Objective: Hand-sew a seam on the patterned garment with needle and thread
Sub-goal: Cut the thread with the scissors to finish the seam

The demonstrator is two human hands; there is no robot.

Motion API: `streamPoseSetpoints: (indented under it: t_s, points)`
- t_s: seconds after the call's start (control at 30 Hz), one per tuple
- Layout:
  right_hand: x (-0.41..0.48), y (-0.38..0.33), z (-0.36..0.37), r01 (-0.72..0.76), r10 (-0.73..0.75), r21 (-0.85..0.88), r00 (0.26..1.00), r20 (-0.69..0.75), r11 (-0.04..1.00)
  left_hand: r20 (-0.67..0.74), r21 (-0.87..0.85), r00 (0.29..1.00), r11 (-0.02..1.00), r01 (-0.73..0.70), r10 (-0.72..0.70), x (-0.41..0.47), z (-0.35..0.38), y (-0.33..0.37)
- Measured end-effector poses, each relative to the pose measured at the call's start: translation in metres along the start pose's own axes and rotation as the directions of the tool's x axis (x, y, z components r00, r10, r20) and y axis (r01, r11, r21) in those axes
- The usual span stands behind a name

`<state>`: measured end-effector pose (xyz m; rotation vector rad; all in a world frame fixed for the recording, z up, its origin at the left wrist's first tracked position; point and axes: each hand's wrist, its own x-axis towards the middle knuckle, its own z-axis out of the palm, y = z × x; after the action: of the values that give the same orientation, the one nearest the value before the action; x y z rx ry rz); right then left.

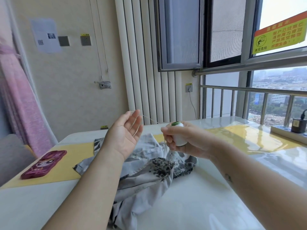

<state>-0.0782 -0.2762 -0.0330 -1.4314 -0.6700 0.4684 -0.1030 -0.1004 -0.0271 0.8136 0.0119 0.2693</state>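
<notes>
Left hand: we see the left hand (126,130) raised above the table, palm up, fingers nearly straight and slightly spread.
Left hand's hold: the thread (150,119) crosses its fingertips, a short end poking past them; we cannot tell whether a pinch holds it.
Right hand: the right hand (187,138) is curled round the spool (178,135), thumb and forefinger meeting in front of it.
Spool: white with a green top, upright in the right hand, raised above the garment.
Thread: it runs in a fine, fairly straight line from the left fingertips down to the top of the spool; more faint strands show across the left fingers.
Needle: we make out a thin line (165,146) hanging down from the right thumb and forefinger, toward the cloth; it is too fine for us to be sure it is the needle.
Garment: the garment (146,171), grey and white with dark speckled patches, lies crumpled on the table (207,188) below both hands, its near end trailing toward us between the forearms.
Mat: a yellow mat (69,163) lies under the garment's far-left edge.
Phone: a phone (44,164) in a pink cartoon case rests on the mat, left of the garment and apart from it.
Right edge: a power strip (282,132) with a black charger (299,125) plugged in sits by the window railing.
Behind: we see a white radiator (144,63) on the wall and a pink curtain (21,105) at far left.
</notes>
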Motion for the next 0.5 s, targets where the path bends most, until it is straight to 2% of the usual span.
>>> streamPoseSetpoints:
  t_s: [0.2,0.37,0.43,0.47,0.5]
  points:
    - [0.003,0.01,0.002,-0.08,0.081,0.048,0.996,-0.024,0.996,-0.151,0.024,0.986,0.997,0.075,-0.07,0.012,-0.027,-0.017]
    - [0.013,0.017,0.004,-0.098,0.122,0.197,0.986,-0.116,0.975,-0.113,0.289,0.985,0.945,0.155,-0.127,0.015,-0.033,-0.023]
    - [0.018,0.021,0.005,-0.076,0.136,0.276,0.97,-0.203,0.958,-0.112,0.518,0.993,0.855,0.027,0.036,0.011,-0.031,-0.021]
    - [0.02,0.022,0.006,-0.062,0.142,0.302,0.957,-0.251,0.951,-0.071,0.667,0.982,0.74,-0.085,0.177,0.008,-0.03,-0.02]
    - [0.022,0.024,0.006,-0.047,0.146,0.319,0.944,-0.295,0.947,0.017,0.786,0.946,0.58,-0.212,0.324,0.003,-0.028,-0.021]
